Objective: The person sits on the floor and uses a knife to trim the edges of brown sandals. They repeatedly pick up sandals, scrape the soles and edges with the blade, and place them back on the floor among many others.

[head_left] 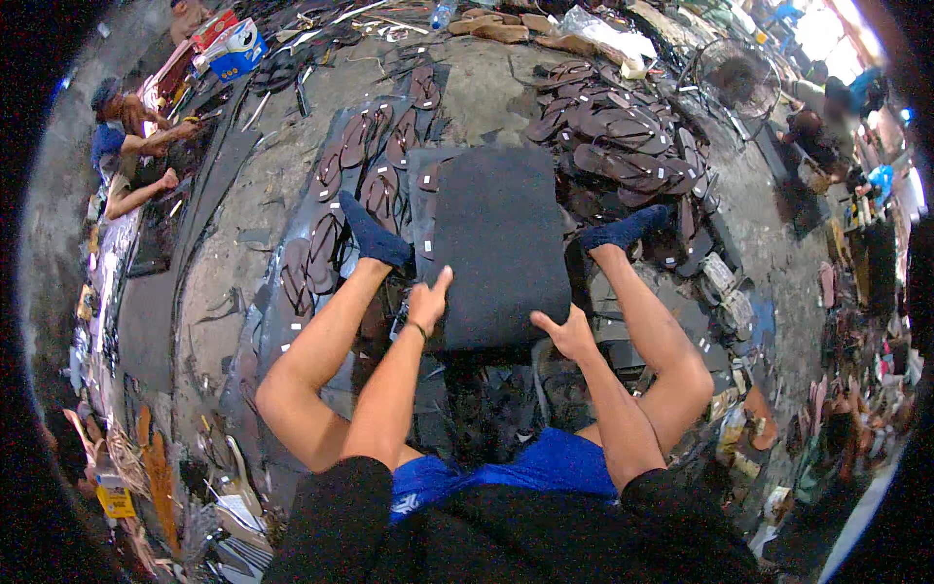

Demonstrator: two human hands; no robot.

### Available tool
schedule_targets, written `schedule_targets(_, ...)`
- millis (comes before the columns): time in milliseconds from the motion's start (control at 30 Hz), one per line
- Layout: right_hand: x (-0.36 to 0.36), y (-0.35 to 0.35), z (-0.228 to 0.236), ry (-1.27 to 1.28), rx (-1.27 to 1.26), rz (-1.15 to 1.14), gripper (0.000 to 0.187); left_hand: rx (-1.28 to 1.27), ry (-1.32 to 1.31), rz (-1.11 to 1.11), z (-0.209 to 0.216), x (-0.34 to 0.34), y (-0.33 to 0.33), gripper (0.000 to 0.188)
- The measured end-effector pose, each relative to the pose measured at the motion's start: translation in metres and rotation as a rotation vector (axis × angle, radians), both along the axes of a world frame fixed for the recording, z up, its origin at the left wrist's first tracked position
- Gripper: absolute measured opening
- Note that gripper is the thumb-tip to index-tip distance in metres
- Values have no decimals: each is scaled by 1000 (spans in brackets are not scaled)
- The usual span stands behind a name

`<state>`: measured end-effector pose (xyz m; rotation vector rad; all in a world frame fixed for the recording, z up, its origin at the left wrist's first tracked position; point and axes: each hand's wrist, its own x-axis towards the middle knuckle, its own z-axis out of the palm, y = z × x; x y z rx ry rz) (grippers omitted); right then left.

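Note:
A black rectangular sheet (501, 234), matte like rubber, lies between my knees. My left hand (426, 306) is closed on its left edge, thumb on top and the other fingers mostly hidden. At the near right corner, my right hand (568, 332) grips the sheet with the thumb over the top and fingers underneath. Parts of brown flip-flops (428, 181) show along the sheet's left side, on a greyish strip. What lies below the sheet is hidden.
Rows of brown flip-flops (381, 195) lie to the left, and a heap of flip-flops (623, 131) is at the far right. A standing fan (739, 78) is beyond it. Another person (131, 146) works at the left. Scraps (233, 487) litter the floor.

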<state>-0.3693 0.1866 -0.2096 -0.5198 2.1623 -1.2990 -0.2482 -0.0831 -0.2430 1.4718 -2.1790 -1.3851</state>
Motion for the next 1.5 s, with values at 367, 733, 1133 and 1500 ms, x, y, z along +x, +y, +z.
schedule_targets(367,-62,-17,-44,-146,565,-325,84,-262,67,-488,10,76,67,76)
schedule_targets(733,30,11,4,166,251,172,53,144,264,-66,-39,37,11,55)
schedule_targets(1133,-67,-12,18,201,458,-83,67,98,294,-427,24,84,93,64)
schedule_targets(1500,-34,-12,-2,13,446,-103,87,281,267,-216,17,57,66,47)
